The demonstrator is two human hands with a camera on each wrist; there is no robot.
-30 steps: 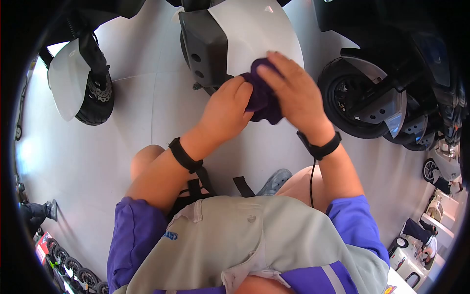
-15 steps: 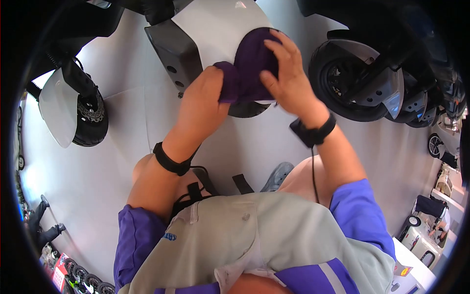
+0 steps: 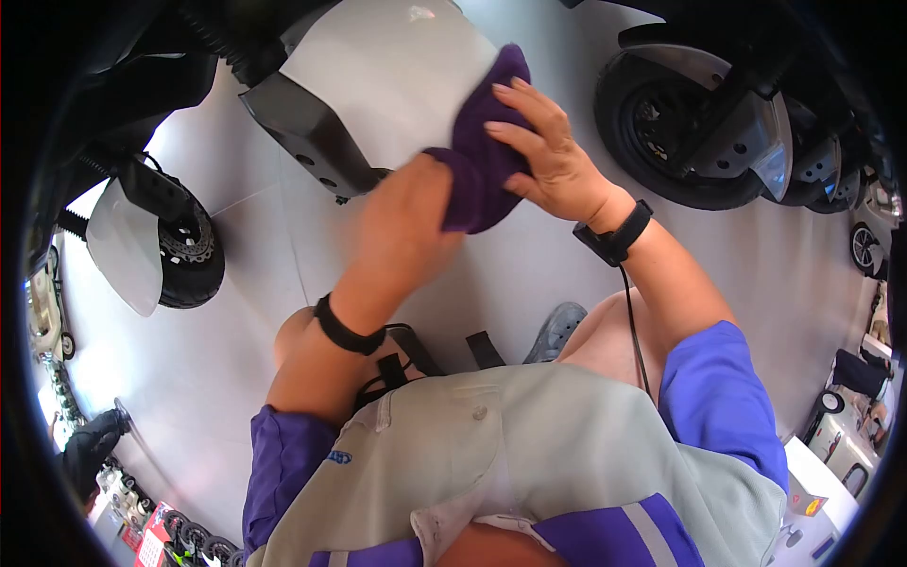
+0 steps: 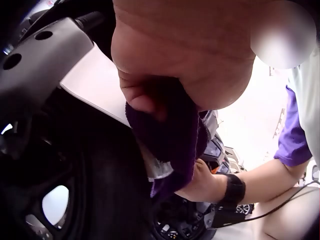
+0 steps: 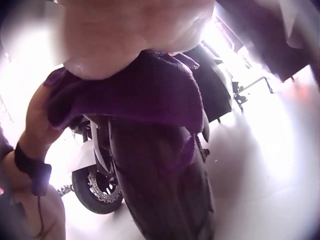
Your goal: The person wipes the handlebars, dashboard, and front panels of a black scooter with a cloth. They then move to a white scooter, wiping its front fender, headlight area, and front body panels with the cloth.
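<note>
A purple cloth (image 3: 482, 161) lies against the white rear fender (image 3: 387, 85) of a scooter. My left hand (image 3: 406, 231) grips the cloth's lower end, fingers curled round it (image 4: 165, 130). My right hand (image 3: 548, 156) lies on the cloth's upper part with fingers spread fairly straight, pressing it onto the fender edge. In the right wrist view the cloth (image 5: 135, 95) drapes over the black tyre (image 5: 160, 185) under the fender. The fender's dark grey side panel (image 3: 302, 128) has several holes.
Another scooter wheel with a grey mudguard (image 3: 704, 123) stands close on the right. A white fender and a wheel with a brake disc (image 3: 161, 250) stand at the left. The pale floor (image 3: 217, 359) lies between them. My knees and a grey shoe (image 3: 553, 331) are below the hands.
Both hands have carried the cloth up onto the white fender. The right hand's fingers have spread out over the cloth, and the fender now sits further left in view.
</note>
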